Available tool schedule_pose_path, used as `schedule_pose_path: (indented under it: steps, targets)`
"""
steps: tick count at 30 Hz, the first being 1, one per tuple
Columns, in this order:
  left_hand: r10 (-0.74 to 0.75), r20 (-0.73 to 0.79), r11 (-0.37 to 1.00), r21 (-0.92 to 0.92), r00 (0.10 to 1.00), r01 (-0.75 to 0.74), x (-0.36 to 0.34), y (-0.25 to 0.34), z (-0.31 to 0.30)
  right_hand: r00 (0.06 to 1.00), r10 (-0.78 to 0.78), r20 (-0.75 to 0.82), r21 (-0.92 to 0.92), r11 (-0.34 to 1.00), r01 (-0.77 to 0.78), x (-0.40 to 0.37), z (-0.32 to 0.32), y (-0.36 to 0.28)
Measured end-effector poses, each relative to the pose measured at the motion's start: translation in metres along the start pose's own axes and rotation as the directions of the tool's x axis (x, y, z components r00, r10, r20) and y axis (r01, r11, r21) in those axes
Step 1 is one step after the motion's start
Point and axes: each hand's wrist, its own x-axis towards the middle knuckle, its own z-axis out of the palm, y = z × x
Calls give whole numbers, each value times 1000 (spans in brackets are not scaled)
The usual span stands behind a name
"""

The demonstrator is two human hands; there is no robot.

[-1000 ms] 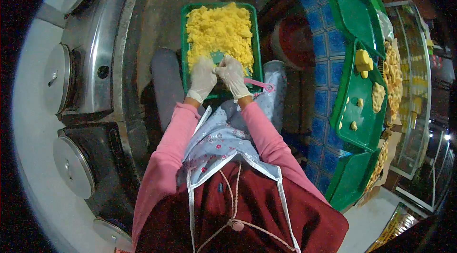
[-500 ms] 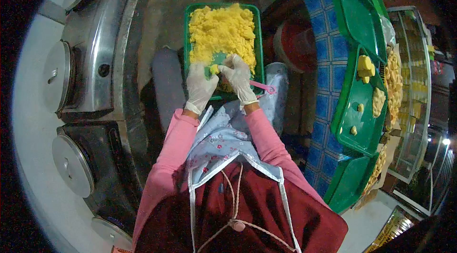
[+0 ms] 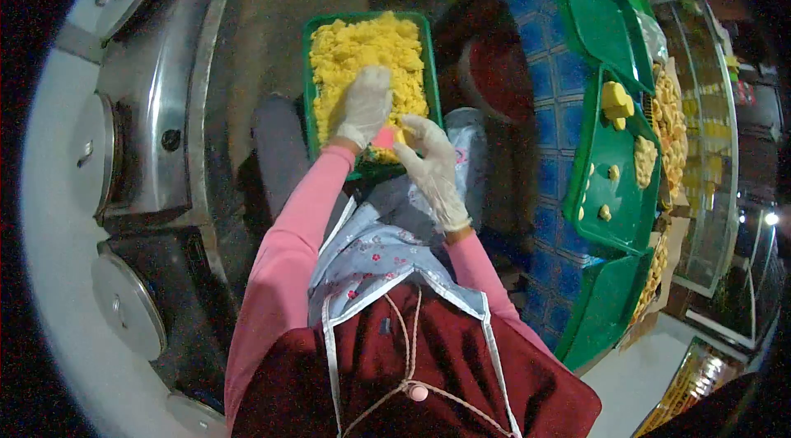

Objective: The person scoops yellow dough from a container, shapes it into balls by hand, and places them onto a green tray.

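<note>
Tray of yellow mash under left hand, grip unclear; right hand grip around pink scoop.

gloves on left hand / right hand: thin whitish rubbery film, wrinkled, slight sheen | dough: crumbly, matt | tray: green plastic, smooth | sleeve: pink cloth, matt | apron: maroon cloth | metal housing: brushed steel, dull shine | tiles: blue, glossy
</note>
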Motion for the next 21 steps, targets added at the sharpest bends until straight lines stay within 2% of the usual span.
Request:
schedule_pose_path:
  steps: [1, 2, 3, 4, 5, 6, 7, 8, 9, 11, 12, 13, 14, 15, 16, 17, 18, 20, 21]
  targets:
    - [134, -55, 978, 168, 989, -123, -4, -11, 24, 993, 109, 35, 114, 987, -112, -5, -18, -19]
    - [275, -91, 914, 335, 957, -230, -6, -18, 39, 986, 162, 38, 153, 974, -166, -9, -35, -40]
    - [241, 79, 874, 415, 967, -252, -6, -18, 42, 976, 216, 36, 192, 957, -219, -13, -52, -59]
    - [184, 281, 906, 324, 942, -273, -2, -20, 41, 963, 268, 25, 231, 936, -266, -16, -68, -73]
    - [235, 195, 928, 245, 952, -279, -5, -32, 51, 961, 274, 33, 246, 930, -274, -23, -87, -79]
    - [171, 227, 976, 98, 959, -197, -4, -34, 51, 957, 286, 43, 359, 890, -282, -30, -105, -85]
    - [246, 132, 960, 102, 960, -260, -5, -39, 58, 942, 332, 39, 380, 868, -321, -34, -127, -104]
    - [128, 281, 986, 68, 951, -153, 3, -33, 52, 928, 371, 34, 403, 845, -352, -36, -148, -127]
    - [12, 436, 997, 59, 900, -42, 4, -27, 46, 932, 362, 16, 411, 848, -336, -41, -171, -142]
    - [70, 299, 994, -96, 952, -43, -7, -32, 47, 937, 345, -60, 422, 859, -290, -45, -210, -166]
    - [50, 329, 992, -127, 943, -8, -12, -33, 43, 929, 356, -105, 381, 877, -293, -47, -231, -173]
    - [24, 360, 988, -151, 933, 32, -17, -34, 39, 938, 303, -170, 237, 936, -259, -44, -250, -174]
    - [40, 251, 979, -202, 967, 12, -22, -35, 40, 925, 307, -225, 101, 951, -291, -34, -269, -177]
    - [46, 148, 968, -250, 988, -8, -32, -37, 42, 937, 224, -268, -4, 972, -233, -24, -287, -156]
    - [42, 47, 955, -294, 998, -26, -40, -37, 43, 906, 306, -293, -85, 935, -343, -9, -304, -152]
    - [-14, 196, 956, -284, 980, 70, -35, -32, 31, 917, 239, -320, -206, 927, -313, 8, -323, -121]
    - [-23, 227, 958, -272, 974, 86, -35, -29, 28, 925, 162, -345, -216, 945, -246, 26, -341, -89]
    - [-61, 270, 962, -241, 961, 128, -33, -26, 24, 911, 213, -353, -254, 915, -313, 57, -360, -43]
    - [-44, 209, 959, -266, 977, 100, -36, -24, 23, 913, 210, -350, -259, 915, -310, 70, -367, -20]
